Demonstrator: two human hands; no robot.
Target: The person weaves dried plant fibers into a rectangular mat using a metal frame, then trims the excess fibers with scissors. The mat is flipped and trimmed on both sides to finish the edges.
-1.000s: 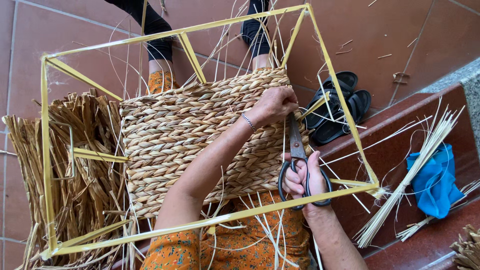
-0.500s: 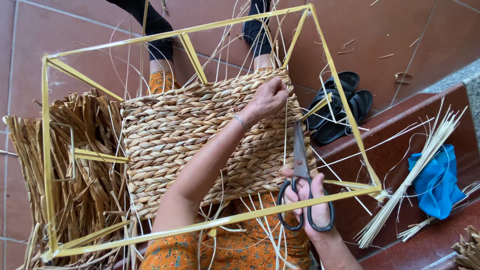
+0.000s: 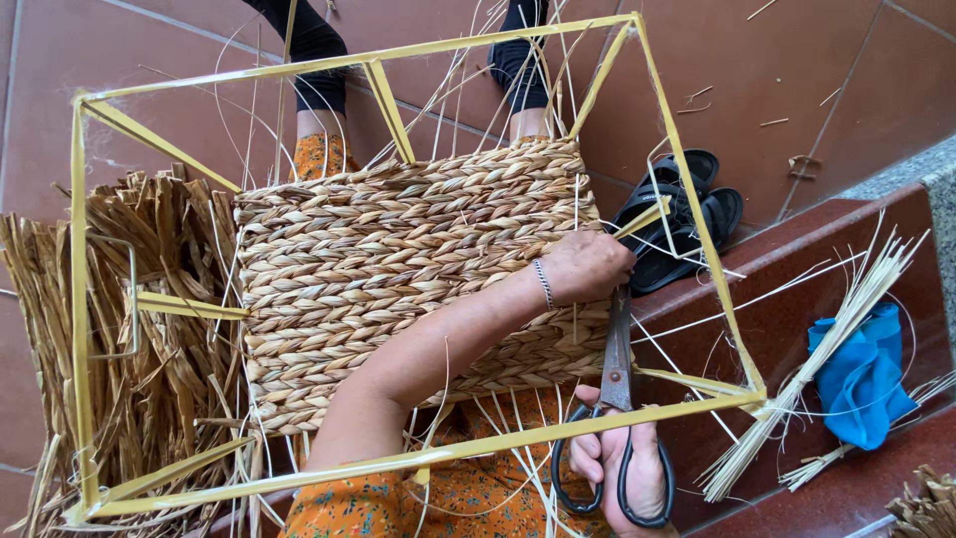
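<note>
Black-handled scissors (image 3: 616, 418) pointing upward, blades closed, at woven straw panel's (image 3: 398, 269) right edge

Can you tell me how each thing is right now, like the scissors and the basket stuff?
Black-handled steel scissors: blades together, held by right hand.
Woven straw panel: partly woven, loose ends out; left hand rests on it.
Yellow box frame: standing around panel.
Black sandals: off, paired.
Blue cloth: crumpled.

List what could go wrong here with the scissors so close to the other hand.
1. The scissors in the right hand point their tips right at the left hand on the woven panel; a slip could nick a finger.
2. The blades might cut a braided strand instead of a loose fibre.
3. The yellow frame crosses the scissors and may hamper them.
</note>
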